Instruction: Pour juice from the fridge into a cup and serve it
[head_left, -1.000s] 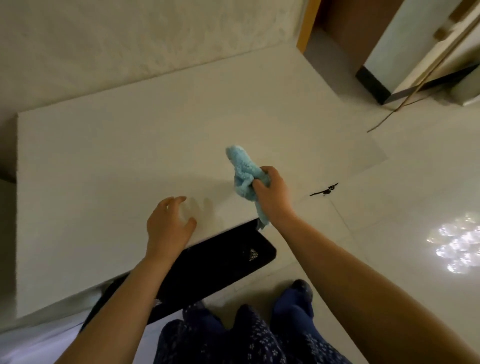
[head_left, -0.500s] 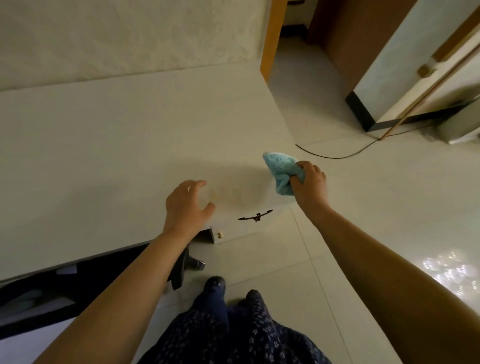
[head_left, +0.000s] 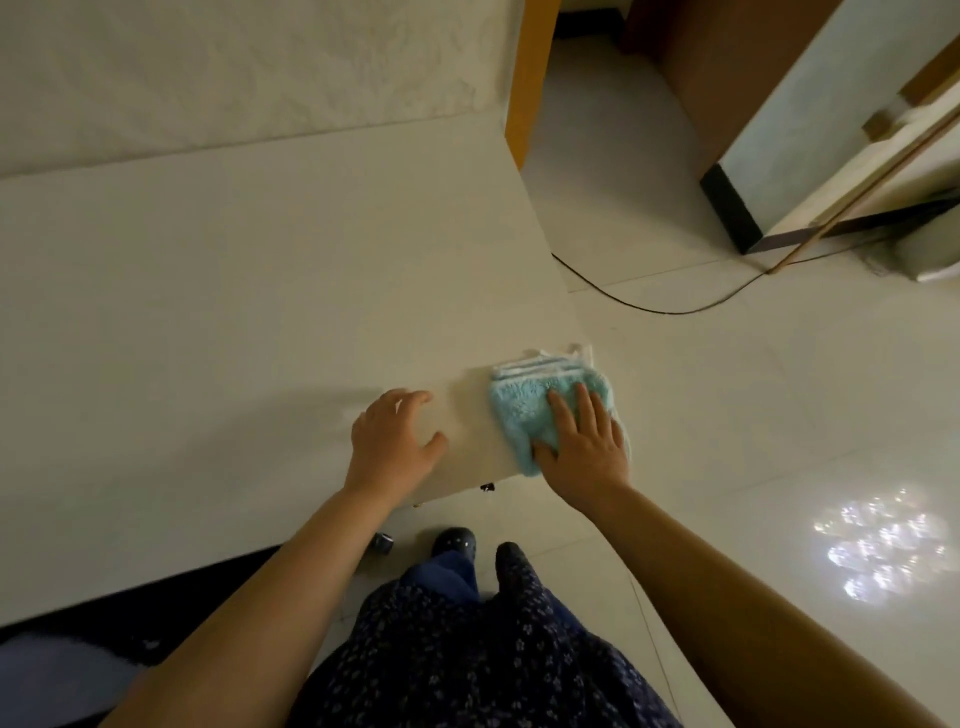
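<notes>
A light blue fluffy cloth (head_left: 524, 410) lies flat on the near right corner of the white table (head_left: 234, 291). My right hand (head_left: 582, 441) presses flat on the cloth, fingers spread over it. My left hand (head_left: 395, 447) rests on the table just left of the cloth, fingers apart, holding nothing. No juice, cup or fridge is in view.
A black cable (head_left: 649, 306) runs across the tiled floor right of the table. A doorway with an orange frame (head_left: 527, 78) stands beyond the table's far right corner. A black chair (head_left: 156, 613) sits under the table's near edge. My feet (head_left: 478, 545) are by the corner.
My right hand has lowered the bunched cloth onto the table's corner and flattened it under the palm. The view has shifted right along the table.
</notes>
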